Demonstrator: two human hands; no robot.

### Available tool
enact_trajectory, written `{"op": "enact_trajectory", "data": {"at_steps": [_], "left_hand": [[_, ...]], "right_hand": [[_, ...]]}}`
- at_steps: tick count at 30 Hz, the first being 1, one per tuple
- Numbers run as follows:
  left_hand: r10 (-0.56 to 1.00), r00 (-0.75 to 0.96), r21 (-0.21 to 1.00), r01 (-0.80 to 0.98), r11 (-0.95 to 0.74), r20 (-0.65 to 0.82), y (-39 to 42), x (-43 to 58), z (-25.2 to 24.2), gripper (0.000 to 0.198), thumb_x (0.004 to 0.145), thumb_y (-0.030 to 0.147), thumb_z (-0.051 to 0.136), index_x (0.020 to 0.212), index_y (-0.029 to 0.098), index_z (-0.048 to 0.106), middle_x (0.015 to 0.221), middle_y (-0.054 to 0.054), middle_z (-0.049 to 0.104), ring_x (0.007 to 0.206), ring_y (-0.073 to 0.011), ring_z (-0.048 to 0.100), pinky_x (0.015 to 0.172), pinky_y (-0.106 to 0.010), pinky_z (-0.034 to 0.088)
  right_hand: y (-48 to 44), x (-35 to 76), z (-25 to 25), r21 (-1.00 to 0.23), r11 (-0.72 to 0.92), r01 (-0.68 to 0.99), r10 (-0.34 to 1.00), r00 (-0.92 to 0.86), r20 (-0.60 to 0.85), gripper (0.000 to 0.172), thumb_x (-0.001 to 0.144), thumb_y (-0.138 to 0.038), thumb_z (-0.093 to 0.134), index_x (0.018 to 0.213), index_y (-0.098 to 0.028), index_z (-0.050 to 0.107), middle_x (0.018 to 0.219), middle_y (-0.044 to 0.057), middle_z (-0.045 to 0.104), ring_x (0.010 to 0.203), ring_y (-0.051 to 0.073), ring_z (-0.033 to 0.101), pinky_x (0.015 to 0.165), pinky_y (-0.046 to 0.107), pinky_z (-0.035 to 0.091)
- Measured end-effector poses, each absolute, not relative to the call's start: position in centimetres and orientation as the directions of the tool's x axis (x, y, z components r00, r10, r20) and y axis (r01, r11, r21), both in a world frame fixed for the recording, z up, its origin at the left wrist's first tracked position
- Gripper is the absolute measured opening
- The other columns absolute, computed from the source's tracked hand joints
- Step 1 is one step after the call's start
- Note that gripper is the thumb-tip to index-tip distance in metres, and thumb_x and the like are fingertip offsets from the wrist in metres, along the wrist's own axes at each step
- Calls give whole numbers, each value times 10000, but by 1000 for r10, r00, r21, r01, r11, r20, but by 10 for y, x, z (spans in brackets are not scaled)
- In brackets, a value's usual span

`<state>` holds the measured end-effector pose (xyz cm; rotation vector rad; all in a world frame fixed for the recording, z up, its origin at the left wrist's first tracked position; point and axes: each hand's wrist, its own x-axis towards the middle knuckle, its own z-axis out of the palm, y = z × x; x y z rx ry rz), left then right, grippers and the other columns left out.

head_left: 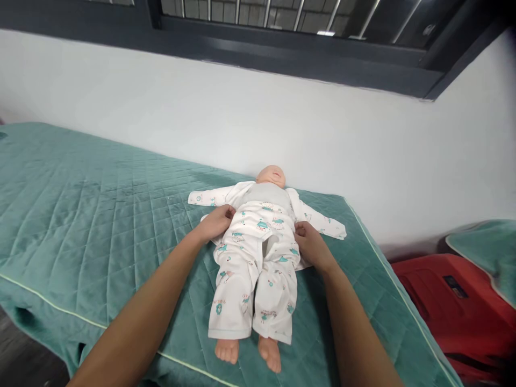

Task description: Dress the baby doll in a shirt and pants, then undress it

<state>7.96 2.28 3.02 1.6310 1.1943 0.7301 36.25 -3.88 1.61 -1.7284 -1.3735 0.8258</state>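
Observation:
A baby doll (271, 175) lies on its back, head toward the wall and bare feet toward me. It wears patterned white trousers (237, 269), pulled up over its belly, with an opening at the crotch. Beneath it a matching white jacket (322, 221) is spread, sleeves stretched out to both sides and the grey chest uncovered. My left hand (217, 221) is closed at the left side of the trousers, near the waist. On the opposite side, my right hand (313, 246) pinches the trouser edge at the hip. Both sets of fingertips are partly hidden by the cloth.
A green quilted cover (100, 215) lies under the doll, its pale-piped edge running along the front and right. Behind stands a white wall (169, 107) below a dark window frame (242, 45) with metal bars. A red case (439, 290) stands at the right.

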Motion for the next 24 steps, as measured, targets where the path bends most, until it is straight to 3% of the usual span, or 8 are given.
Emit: {"op": "enact_trajectory", "data": {"at_steps": [3, 7, 10, 13, 19, 24], "left_hand": [[943, 318, 873, 483, -76, -94, 29, 85, 33, 239, 669, 164, 533, 880, 173, 644, 979, -77, 727, 915, -227, 644, 779, -287, 484], [918, 364, 825, 560, -80, -158, 40, 91, 43, 177, 615, 154, 547, 751, 165, 660, 880, -108, 738, 833, -259, 665, 727, -310, 488], [892, 408, 822, 564, -79, -195, 45, 92, 52, 118, 581, 158, 574, 669, 158, 654, 769, -110, 730, 720, -263, 664, 671, -324, 488], [878, 436, 829, 553, -87, -199, 45, 90, 54, 116, 580, 176, 598, 675, 162, 663, 777, -105, 734, 750, -269, 672, 677, -318, 493], [882, 457, 853, 501, -150, -114, 40, 84, 49, 142, 609, 200, 617, 738, 183, 673, 898, -85, 743, 934, -279, 661, 732, -287, 500], [857, 484, 926, 377, -20, -178, 33, 85, 53, 161, 658, 175, 600, 810, 188, 650, 942, -60, 737, 973, -252, 655, 777, -282, 510]], "right_hand": [[-32, 361, 13, -728, -193, 658, 955, 296, 14, 174, 732, -293, 573, 890, -224, 549, 679, -7, 588, 674, 179, 527, 616, 280, 373], [-27, 359, 23, -648, -196, 736, 972, 236, -26, 81, 710, -248, 556, 785, -218, 561, 635, -8, 572, 639, 171, 513, 612, 282, 346], [-24, 360, 31, -646, -183, 741, 983, 156, -99, 42, 650, -204, 568, 665, -218, 531, 527, -34, 540, 528, 146, 486, 558, 272, 330], [-25, 363, 35, -672, -167, 721, 985, 91, -147, 42, 641, -214, 584, 662, -211, 547, 517, -39, 569, 506, 139, 500, 535, 260, 347], [-32, 367, 36, -754, -61, 654, 997, 8, -74, 161, 676, -282, 634, 802, -194, 684, 723, 10, 706, 740, 215, 614, 664, 298, 468], [-37, 367, 40, -811, -64, 582, 998, 27, -59, 259, 732, -330, 648, 941, -197, 725, 871, 25, 747, 877, 261, 654, 731, 323, 506]]}}
